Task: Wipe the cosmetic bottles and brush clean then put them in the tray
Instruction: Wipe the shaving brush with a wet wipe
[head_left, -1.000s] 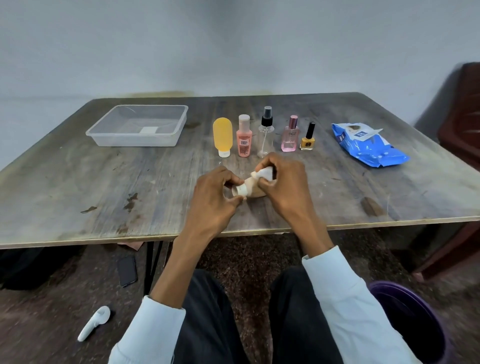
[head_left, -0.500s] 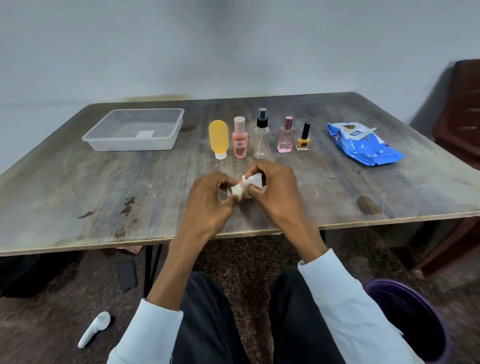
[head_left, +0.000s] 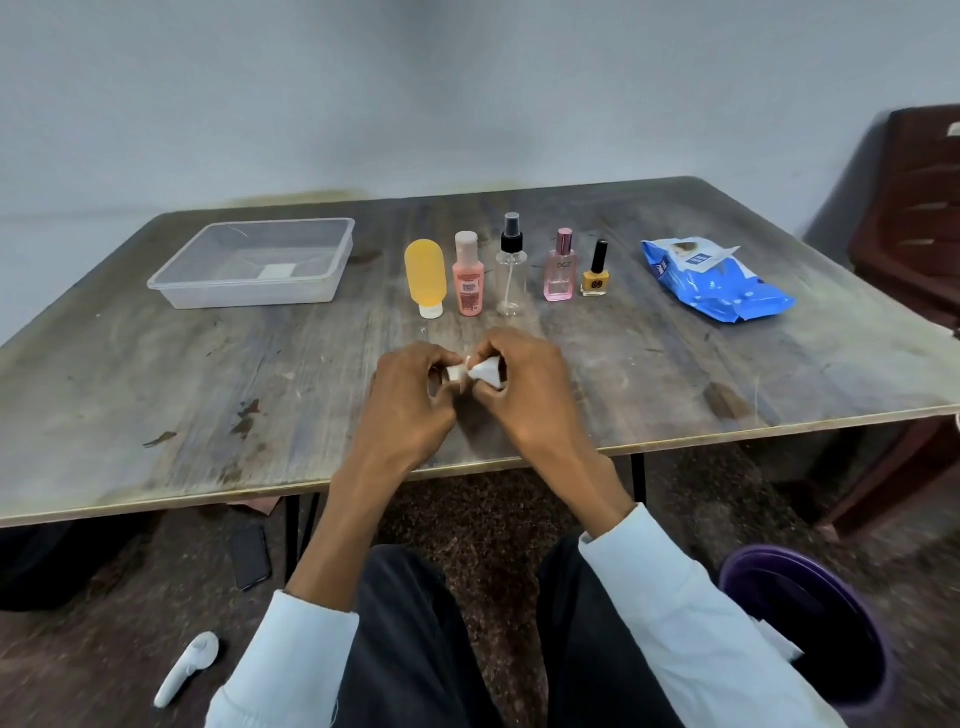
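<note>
Both hands meet over the front middle of the table. My right hand (head_left: 524, 387) pinches a bunched white wipe (head_left: 487, 372). My left hand (head_left: 410, 397) grips a small pale item (head_left: 455, 373) that touches the wipe; my fingers hide most of it, so I cannot tell what it is. Behind my hands, upright in a row, stand a yellow tube (head_left: 426, 275), a peach bottle (head_left: 469, 280), a clear spray bottle (head_left: 511, 273), a pink perfume bottle (head_left: 560, 273) and a yellow nail polish (head_left: 595, 278). The clear plastic tray (head_left: 244, 299) lies at the far left.
A blue pack of wipes (head_left: 719, 288) lies at the far right of the wooden table (head_left: 156, 389). A dark chair (head_left: 914, 218) stands to the right. On the floor are a purple bin (head_left: 810, 629), a phone (head_left: 250, 557) and a white object (head_left: 186, 669).
My hands have drawn closer together and the wipe is bunched tighter. The beige item seen between them earlier is now mostly covered by my fingers.
</note>
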